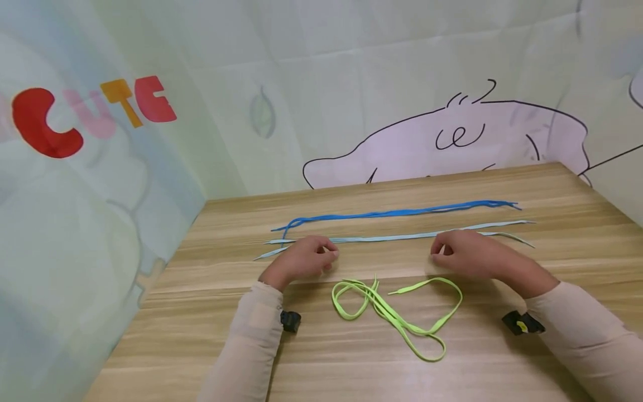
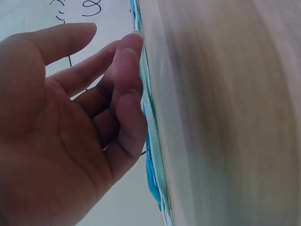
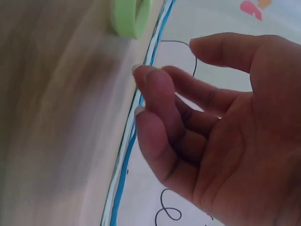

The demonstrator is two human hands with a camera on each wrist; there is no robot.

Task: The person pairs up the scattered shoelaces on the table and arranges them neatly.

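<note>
My left hand [image 1: 308, 257] hovers by the left part of a light blue shoelace [image 1: 387, 238], its fingers loosely bent around nothing. Toward the lace's right part is my right hand [image 1: 464, 252], also holding nothing. Both wrist views show the thumb standing apart from the bent fingers [image 2: 127, 70], [image 3: 157, 94]. The light blue lace lies stretched across the table, doubled, with loose tips at both ends. Behind it a blue shoelace [image 1: 397, 213] is laid out nearly parallel. Nearer to me, between the forearms, a yellow-green shoelace [image 1: 392, 315] lies in loose loops.
The wood-grain table [image 1: 201, 312] meets a printed cloth backdrop [image 1: 341, 89] at its back and left edges. Each sleeve has a small black device [image 1: 290, 321] strapped at the wrist. The left end of the blue lace reaches over to the light blue one.
</note>
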